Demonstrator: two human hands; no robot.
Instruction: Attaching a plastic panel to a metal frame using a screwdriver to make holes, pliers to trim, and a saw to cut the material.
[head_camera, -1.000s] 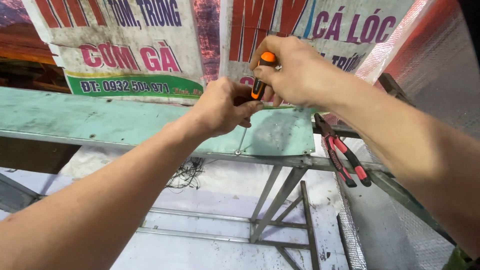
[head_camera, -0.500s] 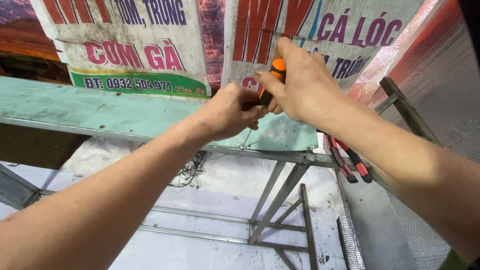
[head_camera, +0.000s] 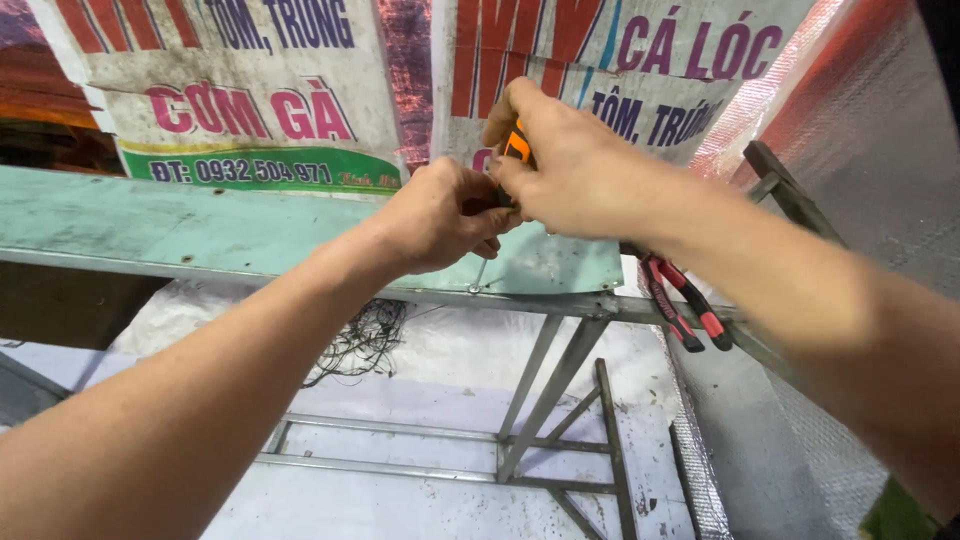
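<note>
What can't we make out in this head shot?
- Screwdriver: only a bit of orange-black handle shows; the right hand covers the rest.
- Tip and what it touches: hidden behind the left hand.
- Pliers: jaws hidden behind the right forearm.
- Banner: cut off by the top edge.

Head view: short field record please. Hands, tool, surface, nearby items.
left hand: closed, fingers curled at the lower end of the tool
right hand: wrapped around the tool's handle
tool: orange-and-black handled tool, mostly hidden; tip not visible
surface: pale green panel on a metal frame
nearby: red-and-black handled pliers hanging at the frame's right end; tangle of dark wire below the panel
behind: printed banners
</note>
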